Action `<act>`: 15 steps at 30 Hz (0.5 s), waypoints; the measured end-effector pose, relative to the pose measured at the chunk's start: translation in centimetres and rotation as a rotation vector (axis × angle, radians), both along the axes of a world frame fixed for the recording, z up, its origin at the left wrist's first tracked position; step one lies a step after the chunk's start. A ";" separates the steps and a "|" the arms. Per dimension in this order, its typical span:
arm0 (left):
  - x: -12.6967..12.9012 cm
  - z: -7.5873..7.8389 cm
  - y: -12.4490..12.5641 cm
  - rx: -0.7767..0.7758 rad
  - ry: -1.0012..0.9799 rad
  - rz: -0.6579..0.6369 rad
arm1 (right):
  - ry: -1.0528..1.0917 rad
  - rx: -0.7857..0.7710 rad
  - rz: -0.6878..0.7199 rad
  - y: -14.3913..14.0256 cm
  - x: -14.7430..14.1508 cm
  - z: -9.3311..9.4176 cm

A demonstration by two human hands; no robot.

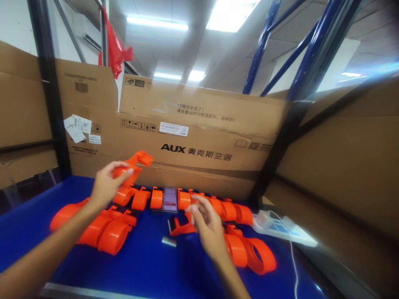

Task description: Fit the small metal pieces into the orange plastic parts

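My left hand (109, 178) is raised above the blue table, closed around an orange plastic tape dispenser (137, 160). My right hand (207, 224) hovers with loosely bent fingers, thumb and forefinger apart, and nothing shows between them. Just left of its thumb lies another orange tape dispenser (183, 228) with a dark end, partly hidden by the hand. A small metal strip (169, 241) rests on the table between my hands.
Several orange dispensers stand in a back row (229, 211), with more in a left cluster (112, 236) and right cluster (262, 255). A phone (170, 199) leans among them. A white power strip (301, 236) with a cable lies right. Cardboard (199, 137) walls the back.
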State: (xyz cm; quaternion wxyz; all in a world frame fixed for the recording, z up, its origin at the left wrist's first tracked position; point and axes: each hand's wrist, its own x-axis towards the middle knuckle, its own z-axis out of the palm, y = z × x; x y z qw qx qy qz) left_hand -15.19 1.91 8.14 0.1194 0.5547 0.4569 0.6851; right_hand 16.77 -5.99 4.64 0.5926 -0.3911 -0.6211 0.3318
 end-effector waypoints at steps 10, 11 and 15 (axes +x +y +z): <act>14.2 -7.4 -4.9 -0.167 -0.116 -0.475 | 0.038 0.023 -0.149 9.0 -1.5 -1.2; 14.3 -7.8 -4.8 -0.173 -0.127 -0.490 | -0.001 0.030 -0.179 9.3 -1.1 -1.8; 14.5 -8.6 -4.8 -0.162 -0.126 -0.503 | -0.100 0.026 -0.244 9.6 0.3 -3.0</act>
